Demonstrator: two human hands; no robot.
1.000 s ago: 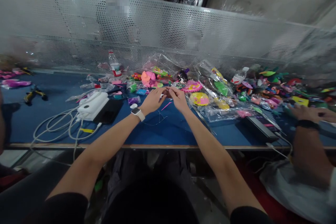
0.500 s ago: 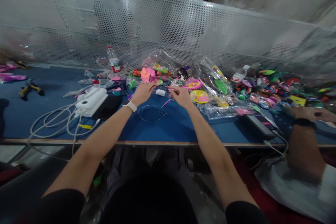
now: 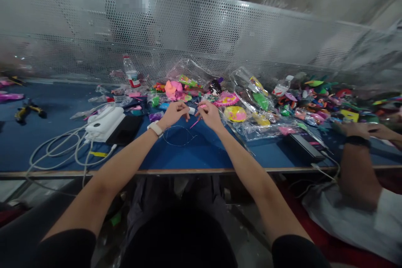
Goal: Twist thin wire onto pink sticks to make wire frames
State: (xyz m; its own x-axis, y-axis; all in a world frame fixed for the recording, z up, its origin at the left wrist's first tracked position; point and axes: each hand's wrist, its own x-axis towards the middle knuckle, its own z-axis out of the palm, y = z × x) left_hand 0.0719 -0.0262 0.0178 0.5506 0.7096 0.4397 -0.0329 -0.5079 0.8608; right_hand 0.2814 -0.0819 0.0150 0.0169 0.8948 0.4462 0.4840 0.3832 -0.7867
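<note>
My left hand (image 3: 176, 114), with a pale watch on its wrist, has thumb and fingertips pinched together. Anything between them is too small to make out. A small white cylinder (image 3: 191, 111) shows right beside its fingertips. Just to the right, my right hand (image 3: 208, 114) is closed in a pinch at a small pink piece (image 3: 202, 106). Below its fingers is a thin pink stick (image 3: 194, 124); whether it touches the hand I cannot tell. Nearer me, a loop of thin clear line (image 3: 178, 145) lies on the blue tabletop (image 3: 188, 159).
Behind my hands lie a pink toy figure (image 3: 173, 90), a yellow-pink piece (image 3: 235, 114) and plastic bags (image 3: 248, 132). White power bank (image 3: 105, 124) with cables and pliers (image 3: 29, 111) lie left. Right are a black device (image 3: 303, 147), colourful toys and a co-worker's hand (image 3: 356, 130). A perforated screen (image 3: 194, 29) stands behind.
The view has turned slightly, so the scene sits a little further left. My left fingers have drawn into a tighter pinch nearer the white cylinder, and my hands remain close together.
</note>
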